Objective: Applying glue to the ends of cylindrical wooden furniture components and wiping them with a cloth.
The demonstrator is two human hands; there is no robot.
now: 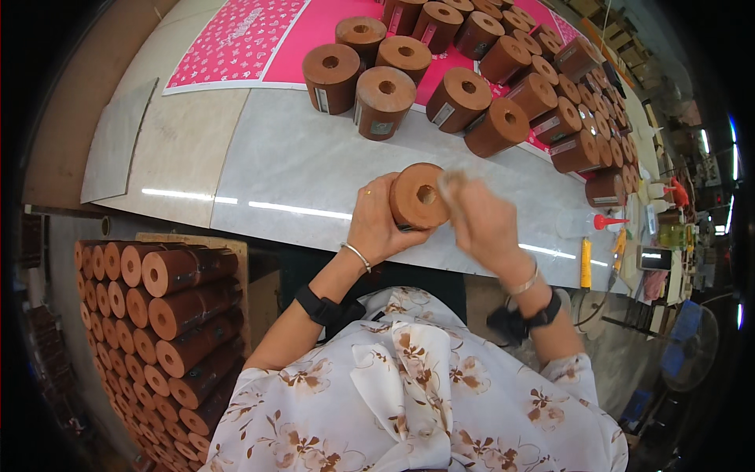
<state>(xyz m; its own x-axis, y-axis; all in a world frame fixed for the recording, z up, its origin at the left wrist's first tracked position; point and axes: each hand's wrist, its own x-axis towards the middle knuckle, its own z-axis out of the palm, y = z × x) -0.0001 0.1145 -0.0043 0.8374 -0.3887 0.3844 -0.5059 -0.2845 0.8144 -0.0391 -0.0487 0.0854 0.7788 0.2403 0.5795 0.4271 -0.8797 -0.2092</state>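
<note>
My left hand [377, 220] grips a short brown cylinder [417, 197] with a hole through its middle, its round end face turned toward me over the near edge of the pale worktop [299, 173]. My right hand [484, 220] is beside it on the right, blurred, with its fingertips against the cylinder's end face. Whether the right hand holds a small cloth or other item I cannot tell. Both wrists wear a bracelet and a black band.
Many matching brown cylinders [464, 98] stand in rows at the far side and right of the worktop, some on a pink patterned sheet [236, 43]. A stack of longer brown tubes [173, 315] lies low on my left. A yellow cutter [586, 263] and red-tipped bottle [602, 223] sit right.
</note>
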